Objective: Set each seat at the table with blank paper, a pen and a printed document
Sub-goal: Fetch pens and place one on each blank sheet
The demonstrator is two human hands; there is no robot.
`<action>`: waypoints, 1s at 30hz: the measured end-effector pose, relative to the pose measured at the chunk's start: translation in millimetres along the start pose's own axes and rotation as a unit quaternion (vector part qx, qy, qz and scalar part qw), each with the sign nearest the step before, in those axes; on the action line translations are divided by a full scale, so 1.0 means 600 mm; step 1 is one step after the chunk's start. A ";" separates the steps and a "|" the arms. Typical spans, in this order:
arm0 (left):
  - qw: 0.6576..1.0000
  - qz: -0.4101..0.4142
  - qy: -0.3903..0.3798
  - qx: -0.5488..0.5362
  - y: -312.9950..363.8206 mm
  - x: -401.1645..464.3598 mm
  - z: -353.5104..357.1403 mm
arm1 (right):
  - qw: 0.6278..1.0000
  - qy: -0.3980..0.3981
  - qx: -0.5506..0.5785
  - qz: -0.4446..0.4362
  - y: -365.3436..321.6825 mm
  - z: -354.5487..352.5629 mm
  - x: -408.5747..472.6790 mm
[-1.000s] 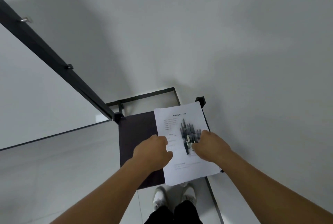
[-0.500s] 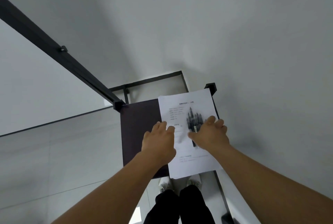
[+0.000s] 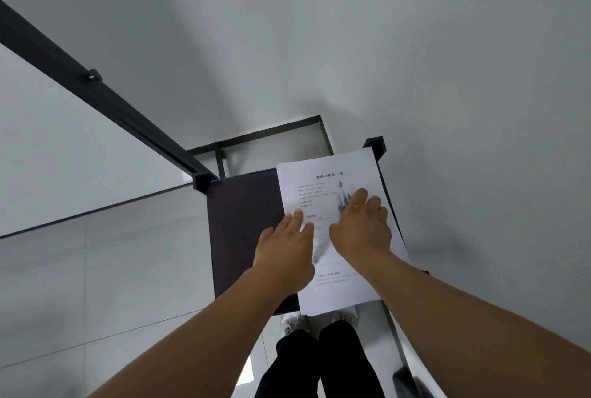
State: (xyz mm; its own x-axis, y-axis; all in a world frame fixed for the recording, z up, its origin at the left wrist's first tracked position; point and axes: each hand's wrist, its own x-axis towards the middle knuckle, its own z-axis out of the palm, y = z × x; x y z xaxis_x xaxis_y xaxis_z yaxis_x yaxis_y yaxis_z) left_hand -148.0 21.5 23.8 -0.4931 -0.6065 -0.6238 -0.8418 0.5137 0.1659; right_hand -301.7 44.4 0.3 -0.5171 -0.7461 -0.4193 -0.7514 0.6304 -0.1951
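A stack of printed documents (image 3: pixel 339 289) lies on the right half of a small dark stand top (image 3: pixel 243 221). Several pens (image 3: pixel 341 194), blurred, lie on the upper part of the top sheet. My right hand (image 3: pixel 361 228) rests on the sheet with its fingers stretched forward over the pens' near ends. My left hand (image 3: pixel 287 250) lies beside it, fingers straight, its fingertips pressing the left edge of the stack. No blank paper shows apart from this stack.
A white wall (image 3: pixel 447 77) rises right behind the stand. A black-framed glass partition (image 3: pixel 96 90) runs off to the left. A black metal frame (image 3: pixel 271 133) sits behind the stand. Below are grey floor tiles (image 3: pixel 112 285) and my legs (image 3: pixel 319 362).
My right hand went from a curled grip around the pens to fingers stretched out over them. My left hand uncurled and flattened on the paper. The view tilted down slightly.
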 end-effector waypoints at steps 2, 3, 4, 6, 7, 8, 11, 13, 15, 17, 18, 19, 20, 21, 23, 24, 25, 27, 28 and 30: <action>1.000 0.001 -0.005 -0.004 -0.001 -0.001 -0.001 | 1.000 0.012 -0.002 -0.008 0.004 0.002 -0.001; 1.000 0.001 -0.008 -0.005 -0.001 -0.001 -0.001 | 1.000 0.019 -0.002 -0.011 0.006 0.003 -0.001; 1.000 0.000 -0.009 -0.006 -0.001 -0.001 -0.001 | 1.000 0.026 -0.005 -0.013 0.009 0.002 0.000; 1.000 0.000 -0.011 -0.008 -0.001 -0.001 -0.002 | 0.999 0.035 -0.013 -0.015 0.014 0.001 0.005; 1.000 0.000 -0.014 -0.010 0.000 -0.001 -0.003 | 0.999 0.036 -0.014 -0.014 0.015 -0.001 0.007; 1.000 0.000 -0.016 -0.012 0.001 -0.001 -0.004 | 0.999 0.033 -0.014 -0.014 0.016 -0.003 0.011; 1.000 -0.004 -0.022 -0.015 0.002 -0.001 -0.007 | 1.000 0.014 -0.018 -0.018 0.018 -0.011 0.021; 1.000 -0.006 -0.025 -0.016 0.002 0.000 -0.010 | 1.000 0.006 -0.016 -0.019 0.019 -0.015 0.025; 0.999 -0.006 -0.027 -0.019 0.001 0.000 -0.014 | 1.000 0.004 -0.001 -0.017 0.023 -0.015 0.030; 0.999 -0.008 -0.029 -0.025 0.000 0.000 -0.016 | 1.000 -0.003 0.018 -0.015 0.029 -0.016 0.035; 0.999 -0.008 -0.030 -0.027 0.000 0.000 -0.017 | 1.000 -0.008 0.026 -0.015 0.031 -0.017 0.038; 0.999 -0.009 -0.031 -0.026 -0.001 0.000 -0.018 | 0.999 -0.013 0.032 -0.014 0.033 -0.019 0.040; 0.999 -0.009 -0.030 -0.030 -0.002 0.000 -0.018 | 0.999 -0.015 0.038 -0.014 0.035 -0.022 0.042; 0.999 -0.009 -0.031 -0.034 -0.002 -0.001 -0.020 | 0.999 -0.018 0.043 -0.012 0.036 -0.025 0.042; 0.999 -0.007 -0.038 -0.038 -0.004 -0.001 -0.022 | 0.998 -0.021 0.056 -0.014 0.037 -0.031 0.042; 0.998 -0.008 -0.041 -0.044 -0.005 -0.002 -0.021 | 0.997 -0.026 0.066 -0.020 0.037 -0.035 0.041; 0.998 -0.010 -0.043 -0.048 -0.006 -0.002 -0.022 | 0.996 -0.032 0.080 -0.029 0.037 -0.039 0.039; 0.998 -0.010 -0.033 -0.052 -0.007 -0.009 -0.029 | 0.990 -0.046 0.125 -0.052 0.038 -0.048 0.033; 0.998 -0.012 -0.023 -0.063 -0.007 -0.012 -0.031 | 0.983 -0.057 0.160 -0.062 0.038 -0.053 0.029; 0.993 -0.030 0.002 -0.118 -0.009 -0.019 -0.032 | 0.963 -0.080 0.241 -0.085 0.031 -0.068 0.014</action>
State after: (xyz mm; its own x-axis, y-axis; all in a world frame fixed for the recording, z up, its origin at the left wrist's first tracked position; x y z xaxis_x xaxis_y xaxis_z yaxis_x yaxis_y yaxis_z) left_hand -141.7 14.2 44.6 -0.4403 -0.6345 -0.6352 -0.8978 0.3204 0.3023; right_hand -336.7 41.4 29.4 -0.3046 -0.8287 -0.4695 -0.5215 0.5576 -0.6459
